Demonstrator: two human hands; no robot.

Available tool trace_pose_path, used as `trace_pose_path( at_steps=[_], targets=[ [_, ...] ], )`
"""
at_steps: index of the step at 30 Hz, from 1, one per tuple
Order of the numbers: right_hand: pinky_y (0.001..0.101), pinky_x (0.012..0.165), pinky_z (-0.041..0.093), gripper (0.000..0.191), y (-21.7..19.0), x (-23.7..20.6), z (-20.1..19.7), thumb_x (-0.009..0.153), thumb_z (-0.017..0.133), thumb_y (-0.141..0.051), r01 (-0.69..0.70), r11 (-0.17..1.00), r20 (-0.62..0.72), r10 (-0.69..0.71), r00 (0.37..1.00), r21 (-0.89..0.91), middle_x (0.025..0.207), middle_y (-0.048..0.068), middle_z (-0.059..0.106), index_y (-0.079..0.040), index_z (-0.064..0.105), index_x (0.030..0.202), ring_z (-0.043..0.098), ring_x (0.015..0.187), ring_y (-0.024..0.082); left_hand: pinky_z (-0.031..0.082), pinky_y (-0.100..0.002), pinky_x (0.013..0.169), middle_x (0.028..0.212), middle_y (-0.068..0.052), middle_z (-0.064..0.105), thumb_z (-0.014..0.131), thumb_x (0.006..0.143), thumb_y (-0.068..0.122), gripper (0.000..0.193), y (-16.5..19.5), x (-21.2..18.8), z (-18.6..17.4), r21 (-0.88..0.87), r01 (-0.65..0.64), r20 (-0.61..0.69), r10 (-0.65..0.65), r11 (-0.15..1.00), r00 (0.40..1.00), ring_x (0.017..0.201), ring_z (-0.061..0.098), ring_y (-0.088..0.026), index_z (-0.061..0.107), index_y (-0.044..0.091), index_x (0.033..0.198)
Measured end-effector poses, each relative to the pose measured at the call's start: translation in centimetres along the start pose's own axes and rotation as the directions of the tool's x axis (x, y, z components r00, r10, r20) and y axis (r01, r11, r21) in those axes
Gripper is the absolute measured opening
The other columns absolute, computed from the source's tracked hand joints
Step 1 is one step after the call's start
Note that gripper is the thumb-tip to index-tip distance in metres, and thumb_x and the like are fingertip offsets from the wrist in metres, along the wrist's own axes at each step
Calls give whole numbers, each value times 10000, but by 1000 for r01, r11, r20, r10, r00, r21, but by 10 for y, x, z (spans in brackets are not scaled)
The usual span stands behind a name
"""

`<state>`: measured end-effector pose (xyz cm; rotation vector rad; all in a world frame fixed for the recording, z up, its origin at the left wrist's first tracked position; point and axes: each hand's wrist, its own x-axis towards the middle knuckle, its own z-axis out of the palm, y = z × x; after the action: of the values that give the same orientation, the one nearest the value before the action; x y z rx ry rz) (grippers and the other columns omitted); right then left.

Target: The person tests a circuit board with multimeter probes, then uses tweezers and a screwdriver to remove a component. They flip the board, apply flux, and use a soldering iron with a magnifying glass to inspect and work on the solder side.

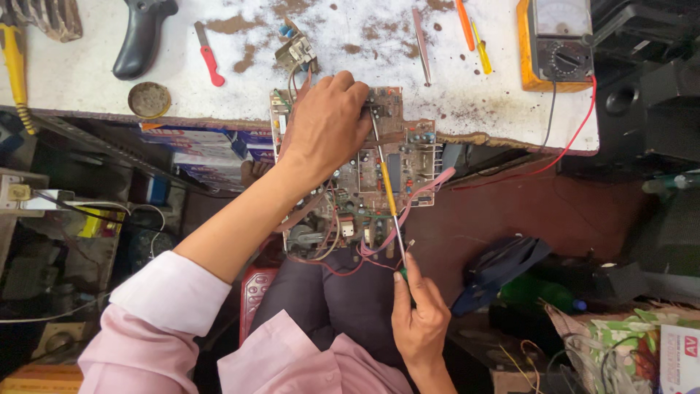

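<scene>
A brown circuit board [408,164] crowded with components and loose wires rests between the white table's edge and my lap. My left hand [328,120] grips the board's upper part, fingers curled over its top edge. My right hand [417,314] holds the lower end of a long thin tool [386,186] with a yellow middle section. The tool's metal tip reaches up to the board near my left fingers. A pink wire [423,193] loops across the board's right side.
On the stained white table [350,29] lie a red-handled tool [209,58], a black gun-shaped tool [140,36], a round tin lid [149,98], tweezers [421,44], orange and yellow screwdrivers [474,36] and an orange multimeter [558,44] with red lead. A remote [255,292] lies by my knee.
</scene>
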<state>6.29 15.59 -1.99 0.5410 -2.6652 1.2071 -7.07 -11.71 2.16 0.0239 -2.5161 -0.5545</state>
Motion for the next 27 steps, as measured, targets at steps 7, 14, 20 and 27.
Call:
trace_pose_path(
  at_steps=[7, 14, 20, 27],
  targets=[
    [342, 742, 561, 358, -3, -1, 1, 950, 697, -62, 37, 999, -1, -37, 999, 21, 940, 158, 739, -26, 671, 1305, 735, 823, 247, 513, -477, 783, 956, -140, 625, 723, 845, 166, 146, -2, -1, 4, 63, -51, 32, 49, 997, 998, 906, 629, -347, 655, 49, 899],
    [325, 756, 565, 354, 0, -1, 1, 953, 691, -89, -36, 996, 34, 33, 999, 78, 956, 158, 756, -19, 677, 1300, 752, 841, 223, 518, -478, 790, 966, -144, 632, 722, 819, 161, 158, -2, 2, 8, 72, -17, 42, 14, 997, 999, 924, 634, -355, 656, 44, 903],
    [299, 803, 559, 345, 3, -3, 1, 975, 681, -102, -25, 986, 28, 20, 999, 163, 1036, 147, 760, -10, 672, 1308, 734, 920, 179, 519, -487, 806, 950, -161, 645, 743, 793, 172, 188, -3, 3, 6, 11, 18, 26, -18, 1000, 1000, 943, 639, -369, 664, 30, 888],
    [216, 552, 458, 372, 5, -7, 2, 967, 664, -111, -278, 906, 158, 238, 958, 320, 681, -9, 597, -33, 686, 1330, 534, 609, 42, 522, -480, 791, 929, -153, 652, 736, 821, 161, 144, -3, 0, 3, -16, -27, -2, 27, 1000, 1000, 912, 635, -354, 684, 30, 854]
  ],
)
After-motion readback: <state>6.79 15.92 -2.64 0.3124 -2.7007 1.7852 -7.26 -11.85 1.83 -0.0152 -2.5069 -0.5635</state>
